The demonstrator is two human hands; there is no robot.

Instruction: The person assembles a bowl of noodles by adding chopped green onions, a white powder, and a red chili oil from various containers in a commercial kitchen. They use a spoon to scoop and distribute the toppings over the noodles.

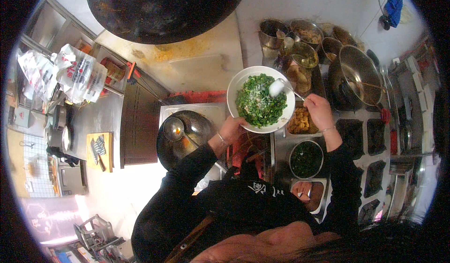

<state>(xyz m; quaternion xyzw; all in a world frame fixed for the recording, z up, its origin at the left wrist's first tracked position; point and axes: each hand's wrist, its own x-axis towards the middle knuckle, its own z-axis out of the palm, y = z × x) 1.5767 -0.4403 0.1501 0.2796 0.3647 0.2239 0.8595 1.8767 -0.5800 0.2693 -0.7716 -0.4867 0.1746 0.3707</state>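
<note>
My left hand (232, 131) grips the rim of a white bowl (232, 97) at its lower left. Chopped green vegetable (256, 104) fills much of the bowl, with white powder scattered over its middle. In my right hand (318, 110) is the handle of a metal spoon (295, 92). The spoon's head, heaped with a white granular substance (276, 87), hangs over the right side of the greens. Just below my left hand and to its left, a wok (197, 122) sits on the stove with a ladle (174, 129) lying in it.
Right of the bowl are a pan of brown food (303, 120), a round pot of dark greens (306, 159) and a pan of meat-like pieces (309, 192). Several metal pots (306, 31) crowd the back right. A large wok (165, 10) hangs or leans above. A knife lies on a cutting board (109, 150) at left.
</note>
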